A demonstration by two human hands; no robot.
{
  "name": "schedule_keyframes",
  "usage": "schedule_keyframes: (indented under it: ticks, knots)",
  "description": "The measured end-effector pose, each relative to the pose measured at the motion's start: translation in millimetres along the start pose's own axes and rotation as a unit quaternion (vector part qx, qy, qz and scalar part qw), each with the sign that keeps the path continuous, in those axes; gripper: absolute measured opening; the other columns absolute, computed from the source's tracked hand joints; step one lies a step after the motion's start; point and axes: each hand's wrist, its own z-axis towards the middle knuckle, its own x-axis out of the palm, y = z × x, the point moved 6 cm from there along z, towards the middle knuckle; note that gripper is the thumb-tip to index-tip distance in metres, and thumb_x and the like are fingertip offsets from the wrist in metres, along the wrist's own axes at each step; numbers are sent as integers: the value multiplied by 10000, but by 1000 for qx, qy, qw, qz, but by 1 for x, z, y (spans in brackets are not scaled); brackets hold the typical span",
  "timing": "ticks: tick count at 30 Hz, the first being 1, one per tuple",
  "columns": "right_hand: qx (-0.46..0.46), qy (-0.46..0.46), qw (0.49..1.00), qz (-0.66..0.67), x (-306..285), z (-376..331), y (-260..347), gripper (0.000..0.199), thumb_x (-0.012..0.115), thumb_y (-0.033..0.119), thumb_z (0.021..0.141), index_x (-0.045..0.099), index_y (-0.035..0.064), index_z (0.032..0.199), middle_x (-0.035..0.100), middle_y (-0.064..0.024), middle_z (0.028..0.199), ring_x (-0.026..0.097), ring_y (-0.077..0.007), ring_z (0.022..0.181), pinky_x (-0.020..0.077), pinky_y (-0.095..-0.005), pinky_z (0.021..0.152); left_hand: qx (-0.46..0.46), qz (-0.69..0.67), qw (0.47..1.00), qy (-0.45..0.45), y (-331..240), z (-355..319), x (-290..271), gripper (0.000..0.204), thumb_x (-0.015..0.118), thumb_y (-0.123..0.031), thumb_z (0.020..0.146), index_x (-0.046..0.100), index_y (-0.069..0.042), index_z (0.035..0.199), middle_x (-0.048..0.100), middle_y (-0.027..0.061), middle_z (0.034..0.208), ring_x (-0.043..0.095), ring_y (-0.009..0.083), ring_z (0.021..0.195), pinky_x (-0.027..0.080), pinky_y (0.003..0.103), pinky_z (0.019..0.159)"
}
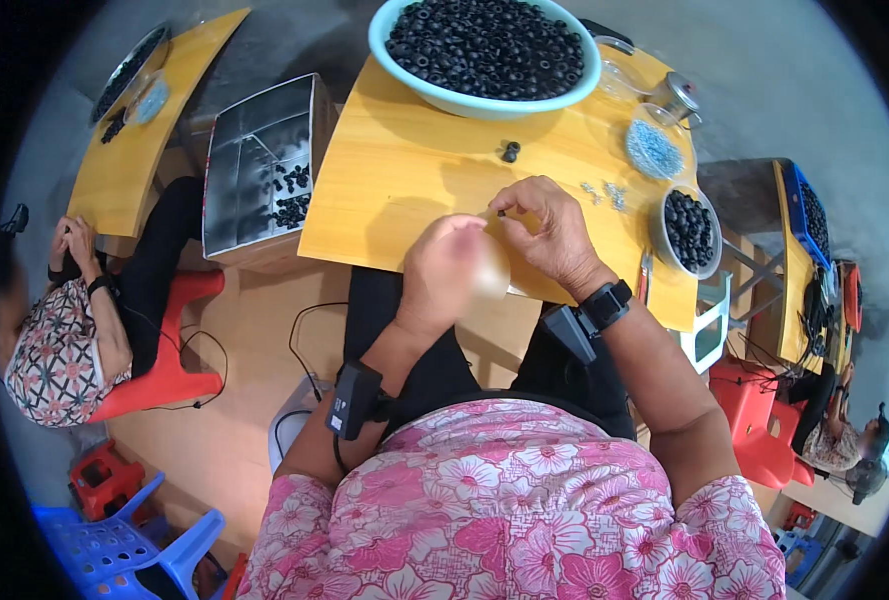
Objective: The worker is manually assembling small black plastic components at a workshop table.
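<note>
Over the near edge of the yellow table [405, 150], my two hands almost meet. My left hand [443, 272] is closed, with a smeared patch over part of its fingers; whatever it holds is hidden. Thumb and forefinger of my right hand [550, 228] pinch a small black piece [502, 213], too small to name. Just beyond them a pair of black ring-like parts [511, 152] lies on the table. To the right of my right hand are a few small clear bits [615, 195] and a white bowl [717, 262] of black parts.
At the table's far side stands a pale green basin [378, 42] heaped with black ring-like parts. A tub of light blue pieces [655, 150] and a metal canister [677, 95] stand far right. Left is an open box [255, 130] with black parts. Another person [65, 340] sits left.
</note>
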Motion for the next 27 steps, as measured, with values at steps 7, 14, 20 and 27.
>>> schedule_keyframes:
  ticks: [7,14,20,27]
  knots:
    - [73,-52,994,64,-12,-21,-20,154,637,10,747,660,34,897,658,-112,881,634,-240,826,512,-320,763,-25,48,998,10,-7,12,16,296,601,22,847,579,15,1142,595,34,965,562,84,854,495,227,780]
    - [108,-55,977,173,-11,-35,-21,183,682,-9,751,674,35,929,658,-67,885,618,-151,800,498,-268,753,-99,-17,994,42,1,15,19,229,599,-73,914,615,17,1123,631,45,977,583,71,840,514,230,757]
    - [114,-46,972,202,-1,-44,-12,148,697,11,760,686,36,905,657,-65,859,607,-165,798,489,-281,738,-92,-42,994,32,3,13,20,178,618,-80,892,646,27,1032,662,45,898,613,86,782,513,221,719]
    - [47,-95,989,99,0,-47,-1,173,718,44,733,698,64,903,657,-74,815,603,-231,786,489,-324,708,-158,-60,985,31,3,12,19,184,613,-73,905,635,9,1068,660,41,936,612,77,816,512,219,714]
